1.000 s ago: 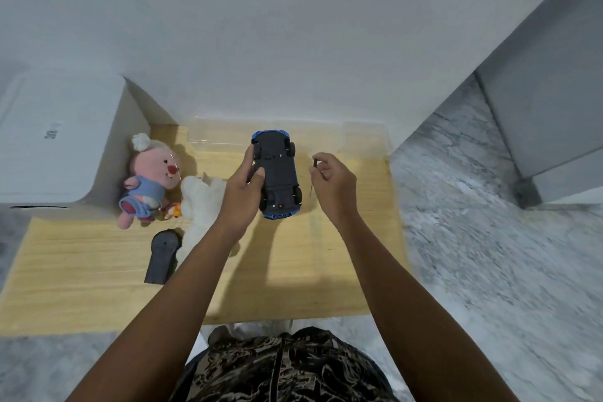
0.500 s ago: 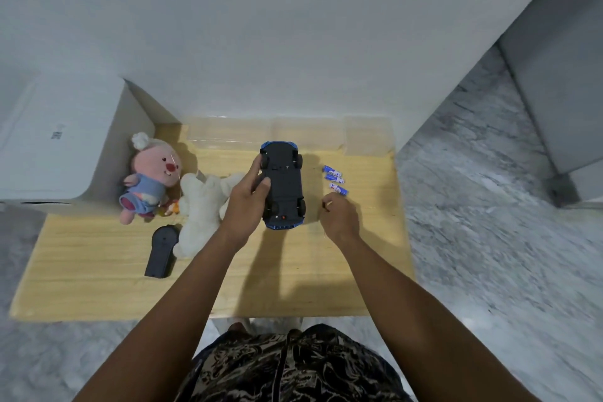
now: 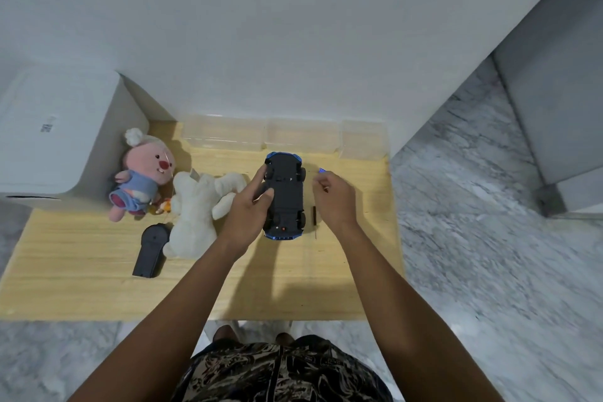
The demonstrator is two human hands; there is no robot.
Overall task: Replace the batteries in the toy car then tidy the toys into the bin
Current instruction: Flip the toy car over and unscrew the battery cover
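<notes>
The blue toy car [image 3: 287, 196] lies upside down on the wooden table [image 3: 81, 271], black underside up. My left hand [image 3: 249, 209] grips its left side, thumb on the underside. Just right of the car, my right hand [image 3: 334, 201] has its fingers curled down over the small blue batteries; one blue battery [image 3: 322, 170] end shows past the fingertips, the rest are hidden. A thin screwdriver [image 3: 314, 215] lies on the table between the car and my right wrist.
A pink plush [image 3: 143, 176], a white plush [image 3: 199, 209] and a black remote [image 3: 151, 250] lie left of the car. Clear plastic bins [image 3: 225, 137] line the back edge by the wall. A large white box [image 3: 49, 140] stands far left.
My right hand laid the screwdriver down beside the car, then moved up over the blue batteries. My left hand stayed on the car.
</notes>
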